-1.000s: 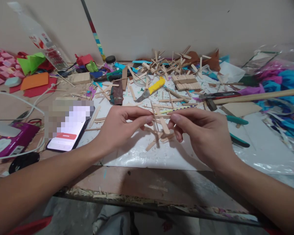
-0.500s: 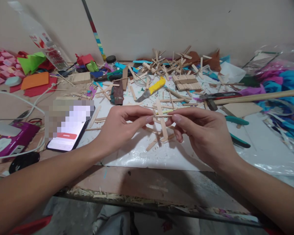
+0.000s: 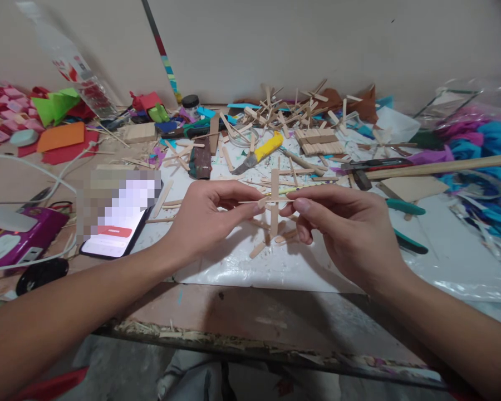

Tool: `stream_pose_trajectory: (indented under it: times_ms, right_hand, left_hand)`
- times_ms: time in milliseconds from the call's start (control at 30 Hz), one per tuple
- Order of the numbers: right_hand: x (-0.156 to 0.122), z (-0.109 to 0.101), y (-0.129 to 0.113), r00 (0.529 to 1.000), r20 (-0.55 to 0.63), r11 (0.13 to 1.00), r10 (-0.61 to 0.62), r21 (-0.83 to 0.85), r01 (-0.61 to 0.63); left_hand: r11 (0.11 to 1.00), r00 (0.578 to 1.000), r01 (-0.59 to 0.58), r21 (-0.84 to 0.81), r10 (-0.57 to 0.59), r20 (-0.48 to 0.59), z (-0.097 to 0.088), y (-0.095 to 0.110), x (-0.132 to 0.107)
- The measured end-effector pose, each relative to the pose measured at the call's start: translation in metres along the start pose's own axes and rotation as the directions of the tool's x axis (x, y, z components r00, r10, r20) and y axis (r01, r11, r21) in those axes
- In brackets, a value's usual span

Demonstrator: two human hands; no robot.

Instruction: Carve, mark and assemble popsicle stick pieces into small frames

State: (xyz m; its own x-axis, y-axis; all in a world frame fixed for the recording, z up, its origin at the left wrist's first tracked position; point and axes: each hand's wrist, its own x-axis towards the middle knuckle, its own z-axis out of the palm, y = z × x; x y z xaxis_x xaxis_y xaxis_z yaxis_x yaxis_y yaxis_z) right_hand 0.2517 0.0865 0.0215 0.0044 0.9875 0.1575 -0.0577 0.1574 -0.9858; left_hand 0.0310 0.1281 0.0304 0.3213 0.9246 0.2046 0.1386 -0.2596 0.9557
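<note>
Both hands meet over the white plastic sheet [image 3: 250, 267] near the table's front edge. My left hand [image 3: 204, 214] and my right hand [image 3: 342, 228] each pinch one end of a thin horizontal stick that carries an upright flat wooden craft stick, together a small stick cross [image 3: 274, 203]. The flat stick stands nearly vertical between my fingertips. A few loose wooden sticks [image 3: 271, 242] lie on the sheet just under the hands.
A phone [image 3: 114, 220] with a lit screen lies to the left, beside a purple device [image 3: 19, 242] and white cables. Behind are a yellow utility knife [image 3: 261, 151], a pile of craft sticks [image 3: 288, 111], a hammer [image 3: 434, 166], green-handled pliers [image 3: 404, 223], coloured paper and a bottle [image 3: 77, 72].
The flat stick has turned from tilted to nearly upright as my fingers rolled the thin stick. Both hands stayed in place.
</note>
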Motion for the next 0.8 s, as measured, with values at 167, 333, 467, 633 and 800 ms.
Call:
stream_pose_trajectory:
  times_ms: [167,333,467,633,800]
  right_hand:
    - [-0.0017,0.0001,-0.0007,0.998,-0.013,0.998,-0.055,-0.016,0.055]
    - [-0.0035,0.0028,-0.0040,0.997,-0.007,0.997,-0.072,-0.023,0.072]
    - [-0.0052,0.0032,-0.0055,0.995,-0.006,0.994,-0.099,-0.040,0.098]
    - [-0.0048,0.0028,-0.0065,0.996,-0.001,0.995,-0.093,-0.034,0.093]
    - [-0.0039,0.0027,-0.0075,0.997,-0.013,0.997,-0.076,-0.034,0.076]
  left_hand:
    - [0.999,0.998,-0.047,-0.027,0.048,0.034,-0.0018,-0.0024,0.0002]
    - [0.996,0.999,-0.027,-0.081,0.031,0.043,-0.0019,-0.0008,0.0000]
    - [0.996,0.998,-0.063,-0.070,0.064,0.017,-0.0016,-0.0016,0.0001]
    - [0.992,0.991,-0.128,0.018,0.129,-0.042,-0.0001,0.0015,-0.0029]
    - [0.981,0.979,-0.178,0.076,0.184,-0.082,0.0013,0.0050,-0.0056]
